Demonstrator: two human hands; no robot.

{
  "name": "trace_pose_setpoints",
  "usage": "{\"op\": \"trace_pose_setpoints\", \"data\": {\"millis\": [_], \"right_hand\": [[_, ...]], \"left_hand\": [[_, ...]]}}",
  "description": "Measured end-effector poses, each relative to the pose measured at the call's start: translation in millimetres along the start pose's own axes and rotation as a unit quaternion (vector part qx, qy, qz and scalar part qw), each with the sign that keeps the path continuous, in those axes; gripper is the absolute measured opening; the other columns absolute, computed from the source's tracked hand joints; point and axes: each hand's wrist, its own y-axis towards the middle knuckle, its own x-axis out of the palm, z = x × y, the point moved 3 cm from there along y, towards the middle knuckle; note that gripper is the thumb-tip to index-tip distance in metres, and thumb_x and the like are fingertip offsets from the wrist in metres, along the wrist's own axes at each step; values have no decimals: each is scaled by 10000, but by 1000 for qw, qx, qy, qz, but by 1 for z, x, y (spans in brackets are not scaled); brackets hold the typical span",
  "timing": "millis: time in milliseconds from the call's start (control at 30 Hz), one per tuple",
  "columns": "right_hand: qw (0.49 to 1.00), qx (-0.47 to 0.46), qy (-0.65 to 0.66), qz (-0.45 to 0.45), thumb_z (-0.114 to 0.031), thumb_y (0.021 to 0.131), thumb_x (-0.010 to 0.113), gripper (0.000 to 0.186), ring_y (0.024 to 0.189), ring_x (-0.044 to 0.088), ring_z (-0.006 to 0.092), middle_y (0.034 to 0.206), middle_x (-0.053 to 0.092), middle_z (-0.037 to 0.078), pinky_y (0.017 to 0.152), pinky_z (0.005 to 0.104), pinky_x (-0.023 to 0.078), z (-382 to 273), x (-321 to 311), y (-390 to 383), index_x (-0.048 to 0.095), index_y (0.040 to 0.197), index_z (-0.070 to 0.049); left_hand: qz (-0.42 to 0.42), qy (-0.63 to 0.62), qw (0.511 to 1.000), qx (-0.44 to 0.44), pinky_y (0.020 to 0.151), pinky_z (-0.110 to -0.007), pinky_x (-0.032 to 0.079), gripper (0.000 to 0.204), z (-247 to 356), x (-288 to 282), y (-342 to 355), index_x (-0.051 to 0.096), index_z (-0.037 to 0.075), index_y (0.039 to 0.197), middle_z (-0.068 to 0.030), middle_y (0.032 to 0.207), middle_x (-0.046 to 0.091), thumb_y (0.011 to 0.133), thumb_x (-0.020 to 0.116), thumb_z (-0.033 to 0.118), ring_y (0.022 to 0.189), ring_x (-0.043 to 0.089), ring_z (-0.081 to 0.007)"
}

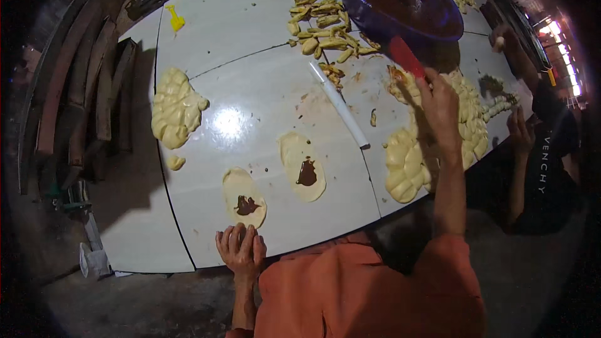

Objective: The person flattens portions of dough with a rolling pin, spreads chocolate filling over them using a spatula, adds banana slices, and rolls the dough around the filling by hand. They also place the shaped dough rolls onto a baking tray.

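My right hand (440, 103) grips a red spatula (406, 57), its blade raised near the rim of a dark blue basin (460, 23) that holds brown stuff. At the table's near edge my left hand (241, 250) rests with fingers loosely bent and apart, touching or almost touching the near end of a flat oval of dough (236, 181). A patch of chocolate-brown spread (246, 205) lies on that oval. Just right of it is a second dough oval (292, 147) with its own brown patch (307, 173).
A white tube (341, 109) lies mid-table below a heap of yellow banana-like pieces (325, 25). Dough lumps sit at left (177, 109) and right (404, 166). A small yellow tool (174, 19) lies far left. Another person's hand (519, 130) is at the right edge.
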Motion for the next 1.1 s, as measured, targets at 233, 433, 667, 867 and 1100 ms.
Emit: {"op": "trace_pose_setpoints", "data": {"millis": [233, 433, 667, 867, 1100], "right_hand": [[998, 4, -57, 23, -228, 943, 683, 488, 1129, 640, 347, 1233, 654, 176, 939, 452, 514, -5, 62, -35, 574, 1379, -37], [982, -52, 176, -39, -196, 917, 701, 367, 1120, 629, 358, 1223, 661, 172, 979, 439, 507, -64, 107, 7, 675, 1243, -30], [971, -77, 171, -149, -289, 875, 713, 276, 878, 693, 353, 920, 715, 151, 809, 430, 540, -91, 149, 49, 733, 959, -27], [941, 8, 266, -210, -229, 858, 709, 243, 717, 657, 186, 797, 715, 91, 680, 359, 507, -66, 141, 57, 726, 925, 4], [818, 138, 451, -329, -206, 934, 692, 322, 649, 523, 39, 752, 613, -23, 584, 219, 428, -46, 139, 59, 705, 1131, 49]], "left_hand": [[-14, 3, 1000, -8, 1099, -626, 388, 314, -1, 1, -2, 714, 65, 1155, -220, 1300, 614, 847, 693, 123, 1245, 570, -393], [-29, -9, 998, -52, 1102, -628, 381, 479, -9, 3, -14, 602, 59, 1331, -220, 1376, 557, 895, 659, 249, 1273, 535, -425], [-50, 21, 995, -83, 1094, -628, 379, 443, -3, 1, -3, 616, 67, 1284, -214, 1363, 554, 879, 650, 243, 1266, 529, -432], [-60, 20, 991, -115, 1113, -626, 361, 443, -7, 1, -6, 623, 55, 1284, -224, 1373, 546, 872, 648, 215, 1290, 509, -441], [-71, 9, 990, -124, 1122, -623, 351, 439, -7, 1, -7, 632, 43, 1279, -220, 1403, 534, 863, 646, 186, 1325, 482, -442]]}}
